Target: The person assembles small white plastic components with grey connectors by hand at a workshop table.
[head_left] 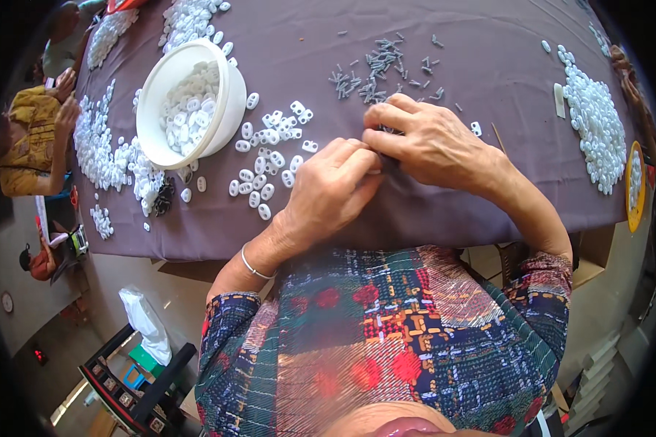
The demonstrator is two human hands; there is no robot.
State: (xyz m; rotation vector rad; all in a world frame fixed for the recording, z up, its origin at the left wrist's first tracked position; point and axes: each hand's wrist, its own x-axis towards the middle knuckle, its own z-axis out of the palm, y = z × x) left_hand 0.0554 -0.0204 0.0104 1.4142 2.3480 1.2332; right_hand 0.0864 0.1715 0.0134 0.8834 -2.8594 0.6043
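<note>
Two bare hands meet over a table draped in a dull purple cloth (488, 65). The left hand (328, 193) is curled, fingertips pinched together against the right hand (434, 142), whose fingers close over something small and dark; what it is cannot be told. At 12 o'clock from the hands lies a scatter of small grey pins (375, 69). At 9 to 10 o'clock lie loose white plastic pieces (270, 156), smooth, oval, with two holes. Beyond them a round white bowl (222, 109), tilted, holds more. A long white heap (598, 120) lies at 3 o'clock near the table's right edge. Bare cloth stays open between hands and near edge. A thin bangle (254, 268) circles the left wrist.
</note>
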